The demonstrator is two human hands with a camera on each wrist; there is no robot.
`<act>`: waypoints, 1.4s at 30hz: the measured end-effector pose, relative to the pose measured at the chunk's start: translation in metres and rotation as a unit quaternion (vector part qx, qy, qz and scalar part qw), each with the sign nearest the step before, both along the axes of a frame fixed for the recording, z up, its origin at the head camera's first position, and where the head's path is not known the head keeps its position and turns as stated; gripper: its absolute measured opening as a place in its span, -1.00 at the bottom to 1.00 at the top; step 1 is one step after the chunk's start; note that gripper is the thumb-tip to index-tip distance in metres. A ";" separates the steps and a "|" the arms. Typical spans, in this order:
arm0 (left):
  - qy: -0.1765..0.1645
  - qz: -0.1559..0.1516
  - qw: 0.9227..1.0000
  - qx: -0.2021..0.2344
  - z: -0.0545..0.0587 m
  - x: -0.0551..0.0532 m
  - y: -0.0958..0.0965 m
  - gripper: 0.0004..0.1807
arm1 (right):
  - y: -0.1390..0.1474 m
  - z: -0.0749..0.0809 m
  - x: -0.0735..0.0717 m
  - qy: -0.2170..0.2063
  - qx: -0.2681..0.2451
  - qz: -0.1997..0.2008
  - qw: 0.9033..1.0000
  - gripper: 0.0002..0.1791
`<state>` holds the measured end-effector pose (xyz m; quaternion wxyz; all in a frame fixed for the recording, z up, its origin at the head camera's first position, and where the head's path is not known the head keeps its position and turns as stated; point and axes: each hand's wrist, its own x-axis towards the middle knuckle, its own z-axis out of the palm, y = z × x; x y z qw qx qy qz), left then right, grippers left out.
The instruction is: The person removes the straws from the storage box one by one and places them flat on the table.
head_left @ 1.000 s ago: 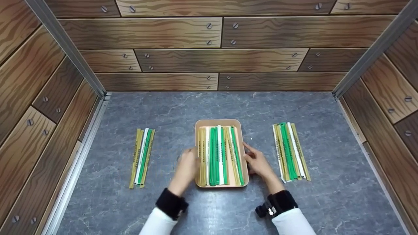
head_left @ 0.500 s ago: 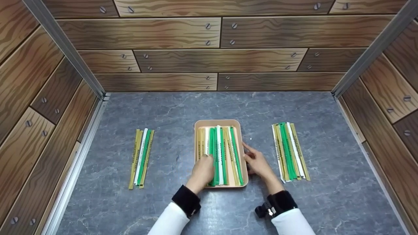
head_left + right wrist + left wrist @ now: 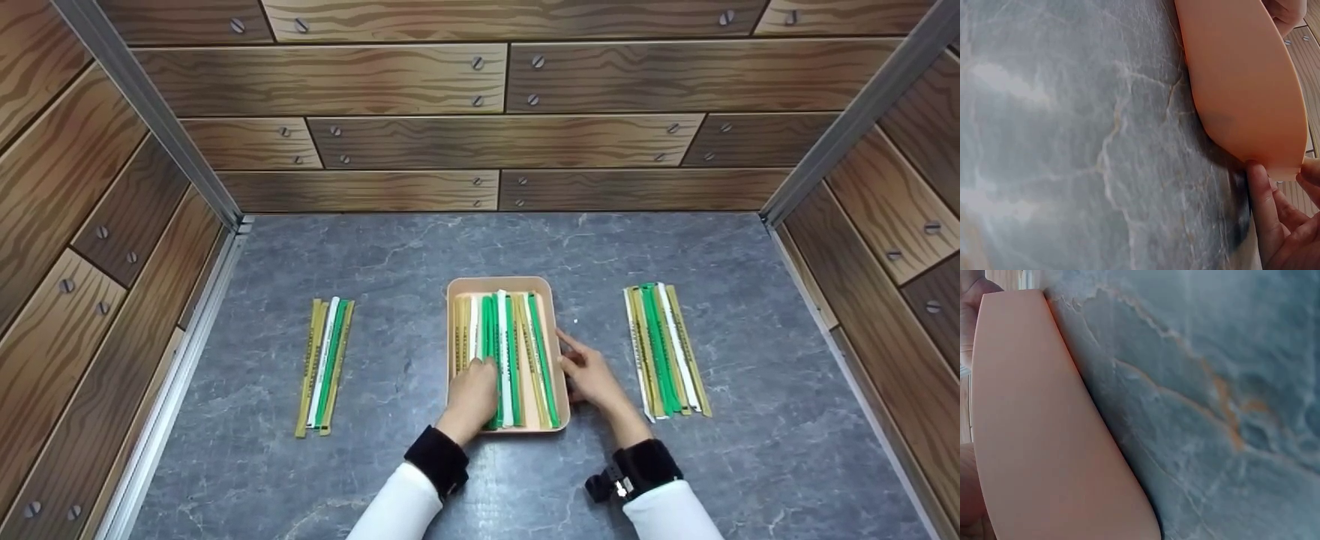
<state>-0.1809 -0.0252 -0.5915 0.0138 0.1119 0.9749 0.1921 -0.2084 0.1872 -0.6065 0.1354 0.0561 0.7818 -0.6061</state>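
Left hand (image 3: 471, 395): over straws (image 3: 505, 360), grip cannot be told (fingertips hidden) | right hand (image 3: 598, 380): grip pinching side of tray (image 3: 499, 283)

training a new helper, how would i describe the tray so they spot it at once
On the grey marbled table, look midway between the left row of packets and the right row of packets. There sits a shallow, peach, rectangular tray with rounded corners, the right hand touching its side. Unlike both rows, which lie directly on the table, it is a walled container with more packets inside.
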 end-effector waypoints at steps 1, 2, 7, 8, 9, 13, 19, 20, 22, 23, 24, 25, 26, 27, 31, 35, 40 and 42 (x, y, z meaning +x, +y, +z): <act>-0.002 0.000 1.000 0.001 0.000 0.000 0.000 -0.84 | 0.000 0.000 0.000 0.000 -0.002 -0.001 1.000 -0.43; -0.004 -0.001 1.000 0.001 -0.001 -0.001 0.000 -0.84 | 0.000 0.000 0.000 -0.001 -0.003 -0.001 1.000 -0.43; -0.017 0.002 1.000 0.006 0.002 -0.001 -0.002 -0.75 | -0.001 0.001 0.001 0.005 -0.001 0.001 1.000 -0.43; -0.021 0.004 1.000 0.007 0.003 -0.001 -0.002 -0.72 | -0.001 0.001 0.001 0.007 0.000 0.001 1.000 -0.43; -0.025 0.007 1.000 0.007 0.004 -0.001 -0.002 -0.68 | -0.001 0.001 0.002 0.009 0.003 0.001 1.000 -0.43; -0.046 0.016 0.999 0.003 0.006 -0.002 -0.002 -0.54 | 0.000 0.000 0.002 0.015 0.005 0.001 1.000 -0.43; -0.044 0.012 0.999 -0.010 0.005 -0.004 -0.002 -0.50 | 0.000 0.000 0.001 0.018 0.007 0.001 1.000 -0.43; -0.041 0.011 0.999 -0.009 0.005 -0.005 -0.003 -0.51 | 0.000 0.000 0.001 0.018 0.007 0.001 1.000 -0.43; -0.037 0.012 0.999 -0.002 0.005 -0.005 -0.004 -0.54 | 0.000 0.000 0.001 0.019 0.005 0.001 1.000 -0.43; -0.038 0.013 0.999 0.003 0.004 -0.005 -0.004 -0.53 | 0.000 0.000 0.000 0.019 0.005 0.001 1.000 -0.43; -0.040 0.014 0.999 0.007 0.005 -0.004 -0.005 -0.51 | 0.000 0.000 0.000 0.018 0.003 0.002 1.000 -0.43; -0.040 0.014 0.999 0.011 0.005 -0.004 -0.006 -0.51 | 0.000 0.000 0.000 0.017 0.003 0.002 1.000 -0.43; -0.042 0.015 0.999 0.014 0.006 -0.004 -0.006 -0.52 | 0.000 0.000 0.000 0.016 0.003 0.001 1.000 -0.43; -0.044 0.016 0.999 0.017 0.006 -0.004 -0.007 -0.53 | 0.000 -0.001 0.000 0.014 0.001 0.002 1.000 -0.43; -0.040 0.019 0.999 0.024 0.010 -0.004 -0.009 -0.63 | 0.001 -0.001 0.000 0.017 0.004 0.001 1.000 -0.43; -0.034 0.024 0.999 0.035 0.015 -0.003 -0.012 -0.69 | 0.001 -0.002 0.000 0.023 0.002 0.001 1.000 -0.42; -0.044 0.040 0.996 0.060 0.024 -0.001 -0.016 -0.53 | 0.001 -0.002 0.000 0.016 -0.021 0.003 1.000 -0.41; -0.044 0.047 0.995 0.081 0.028 0.000 -0.019 -0.43 | 0.001 -0.003 0.000 0.014 -0.021 0.002 1.000 -0.42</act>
